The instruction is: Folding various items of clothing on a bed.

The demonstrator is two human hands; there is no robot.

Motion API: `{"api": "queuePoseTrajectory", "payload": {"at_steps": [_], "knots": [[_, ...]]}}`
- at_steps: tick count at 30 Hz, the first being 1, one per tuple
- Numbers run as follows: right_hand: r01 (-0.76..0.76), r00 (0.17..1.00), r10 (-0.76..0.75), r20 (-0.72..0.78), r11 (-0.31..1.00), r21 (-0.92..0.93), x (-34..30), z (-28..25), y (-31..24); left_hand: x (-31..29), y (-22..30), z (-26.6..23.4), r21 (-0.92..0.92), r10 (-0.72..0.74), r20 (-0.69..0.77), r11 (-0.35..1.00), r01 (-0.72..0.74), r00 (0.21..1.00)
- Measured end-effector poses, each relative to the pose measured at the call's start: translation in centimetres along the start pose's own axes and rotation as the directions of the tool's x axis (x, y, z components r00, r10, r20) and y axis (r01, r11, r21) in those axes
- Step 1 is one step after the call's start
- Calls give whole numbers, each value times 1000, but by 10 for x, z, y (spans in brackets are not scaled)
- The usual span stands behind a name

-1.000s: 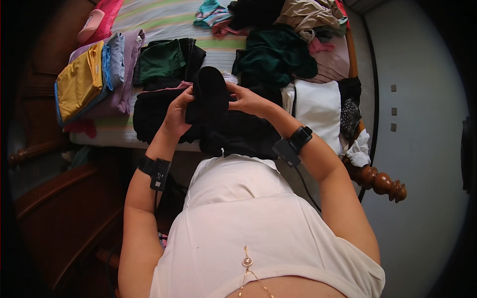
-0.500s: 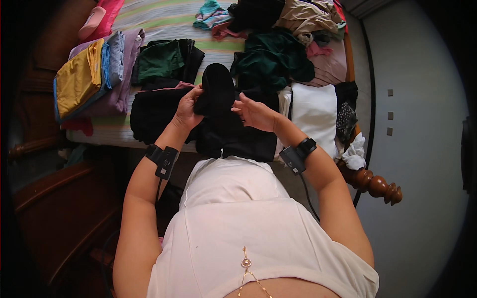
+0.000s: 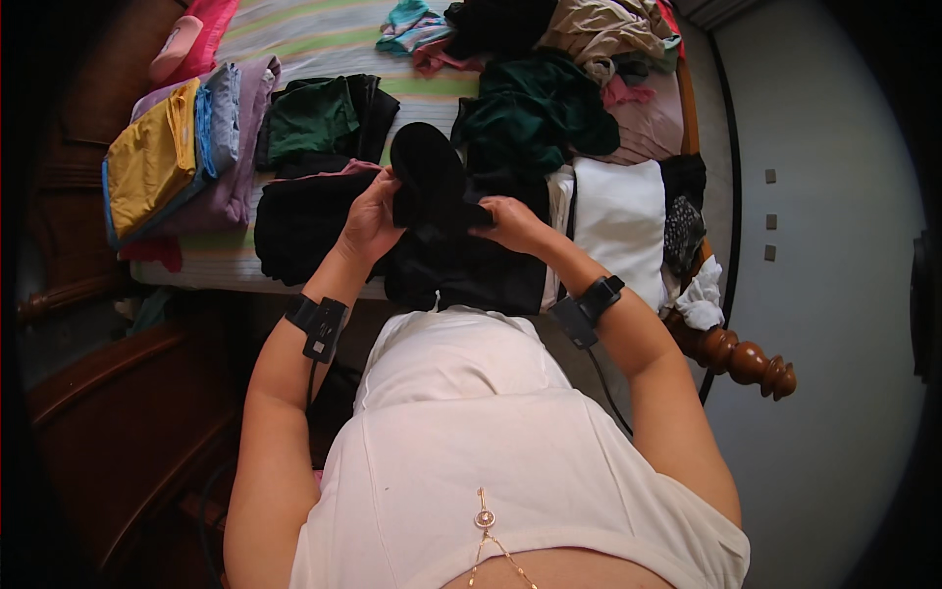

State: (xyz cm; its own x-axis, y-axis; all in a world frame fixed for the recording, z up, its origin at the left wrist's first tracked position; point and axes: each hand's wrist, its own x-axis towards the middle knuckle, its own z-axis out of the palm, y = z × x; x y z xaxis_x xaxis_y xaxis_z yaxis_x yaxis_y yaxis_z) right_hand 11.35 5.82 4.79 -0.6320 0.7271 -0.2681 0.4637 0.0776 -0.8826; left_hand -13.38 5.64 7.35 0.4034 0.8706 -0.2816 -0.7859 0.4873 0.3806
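Note:
Over the near edge of the bed I hold up a black bra (image 3: 429, 167), seemingly folded so that its smooth rounded cup points away from me. My left hand (image 3: 368, 216) is closed on its left side, with the thumb near the cup's edge. The fingers of my right hand (image 3: 514, 224) pinch a narrow end of it at the lower right. Below it lie dark clothes (image 3: 461, 270), and the black on black hides part of its outline. A folded black stack (image 3: 309, 226) is beside my left hand.
On the striped bed (image 3: 294, 34) are folded yellow cloth (image 3: 152, 147), green cloth (image 3: 314, 118), a dark green heap (image 3: 535, 113), beige clothes (image 3: 603, 34) and white cloth (image 3: 618, 221). A turned wooden bedpost (image 3: 746, 363) juts out at the right near corner.
My right hand has gone from open fingers beside the bra to pinching its lower right end. The rounded cup has tilted slightly to the left.

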Motion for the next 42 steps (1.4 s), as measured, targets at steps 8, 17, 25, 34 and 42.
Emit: {"api": "queuePoseTrajectory", "payload": {"at_steps": [8,17,25,34,42], "knots": [[-95,773,-407,-487,684,-723,-3,-17,-2,-8,-11,-44,112,-94,-189,987,117,977],[-86,977,-121,-174,523,-848,-19,15,57,-16,-54,-132,325,-192,-580,837,441,792],[-172,985,146,-94,898,-404,-23,21,87,-15,-70,-113,503,-137,-658,651,568,741],[-322,828,-12,-561,809,-492,6,28,79,-10,-70,-107,746,56,-614,367,555,787],[-432,779,283,-560,889,-152,7,9,124,-24,-57,-105,688,4,-632,463,559,775]]}}
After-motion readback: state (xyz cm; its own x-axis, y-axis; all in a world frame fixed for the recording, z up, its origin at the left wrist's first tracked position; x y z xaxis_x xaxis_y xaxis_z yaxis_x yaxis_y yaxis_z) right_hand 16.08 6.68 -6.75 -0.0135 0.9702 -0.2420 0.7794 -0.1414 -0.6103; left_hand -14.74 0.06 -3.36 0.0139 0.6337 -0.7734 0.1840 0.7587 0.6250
